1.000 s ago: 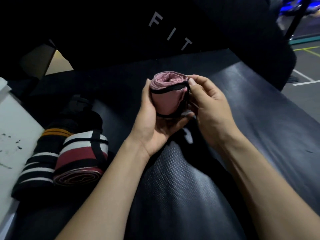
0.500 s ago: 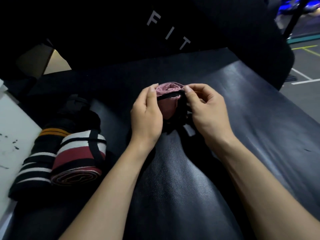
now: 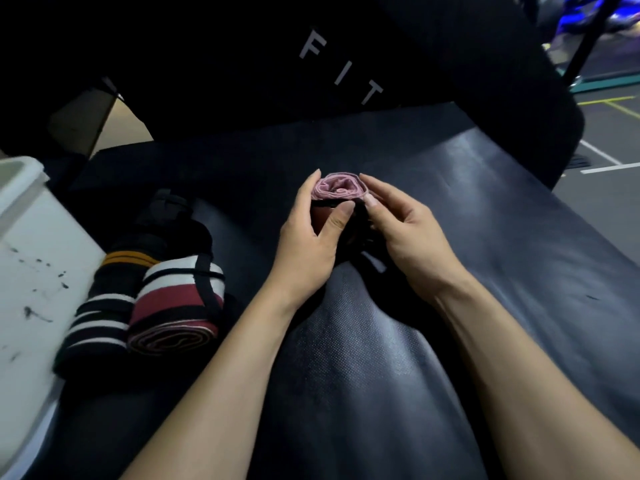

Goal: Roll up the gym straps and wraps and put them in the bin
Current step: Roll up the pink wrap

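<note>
Pink spiral-rolled fabric wrap (image 3: 337, 188) upright on textured black pad (image 3: 519, 237), pinched between left hand (image 3: 308, 244) and right hand (image 3: 412, 244) fingers

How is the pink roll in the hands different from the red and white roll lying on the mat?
The pink roll is held upright between the left hand and right hand; the red and white roll lies on its side, untouched. The pink roll is one colour; the red and white roll is striped. Both are rolled up with a black strap around them.

Two bare forearms, left hand (image 3: 304, 244), right hand (image 3: 412, 237), no sleeves
</note>
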